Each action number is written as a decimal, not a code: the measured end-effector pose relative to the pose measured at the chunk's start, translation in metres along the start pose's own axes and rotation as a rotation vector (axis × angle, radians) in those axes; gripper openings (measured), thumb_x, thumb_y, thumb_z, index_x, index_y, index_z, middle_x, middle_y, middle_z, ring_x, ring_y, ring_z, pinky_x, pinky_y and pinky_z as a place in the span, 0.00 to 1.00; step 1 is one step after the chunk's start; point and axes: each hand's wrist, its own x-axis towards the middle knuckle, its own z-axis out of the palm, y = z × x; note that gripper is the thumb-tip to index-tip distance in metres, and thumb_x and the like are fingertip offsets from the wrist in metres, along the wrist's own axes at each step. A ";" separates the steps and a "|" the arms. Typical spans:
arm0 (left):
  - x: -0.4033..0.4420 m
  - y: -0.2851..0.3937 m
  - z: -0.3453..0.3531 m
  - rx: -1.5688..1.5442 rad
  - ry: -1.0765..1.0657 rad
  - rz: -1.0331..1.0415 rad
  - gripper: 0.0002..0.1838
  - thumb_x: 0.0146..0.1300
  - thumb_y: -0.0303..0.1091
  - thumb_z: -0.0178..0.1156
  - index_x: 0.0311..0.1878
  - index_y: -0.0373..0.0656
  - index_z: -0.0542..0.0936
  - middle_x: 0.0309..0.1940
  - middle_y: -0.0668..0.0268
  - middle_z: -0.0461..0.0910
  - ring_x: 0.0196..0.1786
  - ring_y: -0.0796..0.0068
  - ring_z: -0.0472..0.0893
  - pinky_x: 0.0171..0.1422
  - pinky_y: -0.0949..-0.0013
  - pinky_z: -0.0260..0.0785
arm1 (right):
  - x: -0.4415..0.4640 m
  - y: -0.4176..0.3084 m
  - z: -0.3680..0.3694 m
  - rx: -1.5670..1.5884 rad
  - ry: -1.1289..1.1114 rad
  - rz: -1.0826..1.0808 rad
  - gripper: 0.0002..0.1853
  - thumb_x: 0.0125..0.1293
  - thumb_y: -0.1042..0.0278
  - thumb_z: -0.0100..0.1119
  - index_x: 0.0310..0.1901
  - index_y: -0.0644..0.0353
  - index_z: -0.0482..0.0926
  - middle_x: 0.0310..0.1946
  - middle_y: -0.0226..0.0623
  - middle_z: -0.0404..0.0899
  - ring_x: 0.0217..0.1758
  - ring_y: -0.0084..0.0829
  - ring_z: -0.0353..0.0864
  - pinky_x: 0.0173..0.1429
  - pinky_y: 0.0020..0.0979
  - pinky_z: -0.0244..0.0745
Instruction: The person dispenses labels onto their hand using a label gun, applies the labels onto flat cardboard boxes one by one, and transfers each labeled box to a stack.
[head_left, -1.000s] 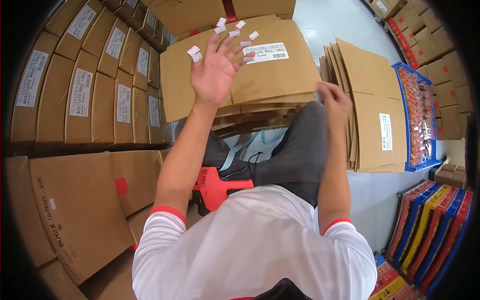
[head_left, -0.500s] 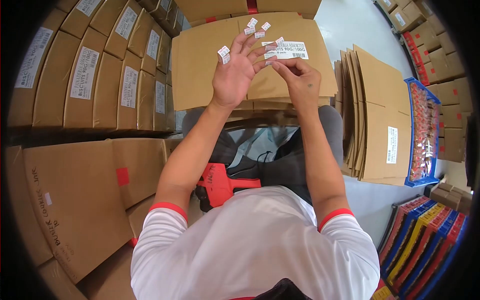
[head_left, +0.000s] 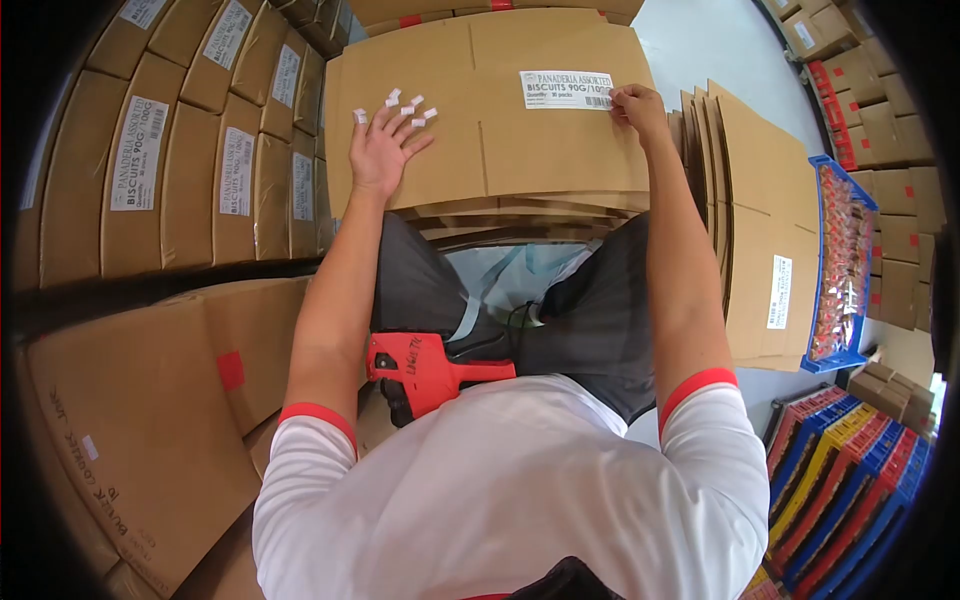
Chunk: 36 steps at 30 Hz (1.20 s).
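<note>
- My left hand point(head_left: 383, 155) is at 11 o'clock, palm up and fingers spread, gripping nothing, over the flat carton point(head_left: 400, 60) on top of the pile.
- Small white stickers point(head_left: 393, 97) sit on its thumb and fingertips; I see none on the little finger.
- My right hand point(head_left: 640, 110) is at 1 o'clock, fingers curled toward the thumb at the right end of the printed label point(head_left: 565, 90). I cannot tell whether they pinch a sticker or simply press there.
- Done, as far as I see: the printed label, between 12 and 1 o'clock, lies on the top carton, its biscuit lettering facing me.
- Left, I judge: the several stickers on my left hand are not on any carton. None shows on the uncovered part of the label; my right fingers hide its end.
- The leaning flat cartons point(head_left: 760, 190), between 2 and 3 o'clock, also bear a label point(head_left: 780, 290), too small to check for a sticker.
- The red label gun point(head_left: 415, 370) rests between 7 and 8 o'clock by my lap, with neither hand on it.
</note>
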 end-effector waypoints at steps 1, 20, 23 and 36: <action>0.003 0.001 -0.002 -0.002 0.001 -0.001 0.46 0.75 0.70 0.42 0.80 0.40 0.58 0.75 0.49 0.65 0.72 0.48 0.71 0.74 0.35 0.67 | 0.010 0.000 -0.004 -0.002 0.000 0.001 0.09 0.69 0.69 0.67 0.34 0.65 0.84 0.24 0.32 0.81 0.24 0.23 0.79 0.27 0.27 0.73; 0.011 -0.004 -0.010 0.035 0.109 0.032 0.38 0.78 0.66 0.43 0.68 0.37 0.70 0.66 0.43 0.74 0.66 0.47 0.78 0.68 0.42 0.76 | 0.039 0.001 0.000 -0.342 -0.108 0.069 0.14 0.62 0.64 0.73 0.25 0.64 0.83 0.17 0.33 0.79 0.18 0.24 0.77 0.24 0.30 0.73; 0.011 -0.004 -0.010 0.039 0.105 0.029 0.38 0.78 0.66 0.43 0.68 0.37 0.69 0.66 0.43 0.74 0.66 0.47 0.78 0.69 0.42 0.76 | 0.035 0.002 0.006 -0.437 -0.064 0.029 0.16 0.60 0.61 0.76 0.24 0.64 0.83 0.17 0.35 0.80 0.17 0.27 0.77 0.25 0.32 0.72; 0.010 -0.006 -0.011 0.075 0.095 0.032 0.38 0.79 0.64 0.42 0.70 0.35 0.69 0.68 0.45 0.72 0.67 0.46 0.77 0.72 0.41 0.72 | 0.021 0.019 -0.037 -0.800 0.470 0.067 0.18 0.65 0.55 0.62 0.51 0.57 0.87 0.51 0.48 0.88 0.57 0.49 0.86 0.60 0.44 0.80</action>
